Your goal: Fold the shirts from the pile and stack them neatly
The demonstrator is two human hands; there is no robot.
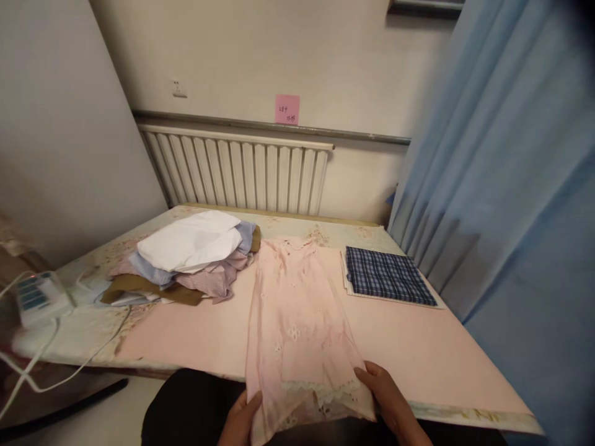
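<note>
A pale pink blouse (302, 303) with cut-out embroidery and a scalloped hem lies lengthwise on the table, its collar toward the wall. Its lower end hangs over the near edge, held up between my hands. My left hand (242, 416) pinches the left corner of the hem, thumb on top. At the right corner, my right hand (383, 393) grips the cloth the same way, with its fingers hidden underneath. The sides of the blouse are drawn in, and loose folds run along its length.
A heap of crumpled clothes (190, 248) lies to the left, white on top. Folded dark blue plaid cloth (388, 275) sits at the right. A power strip (39, 297) with white cords occupies the left end. A blue curtain (502, 186) borders the right side; a radiator (242, 167) stands behind.
</note>
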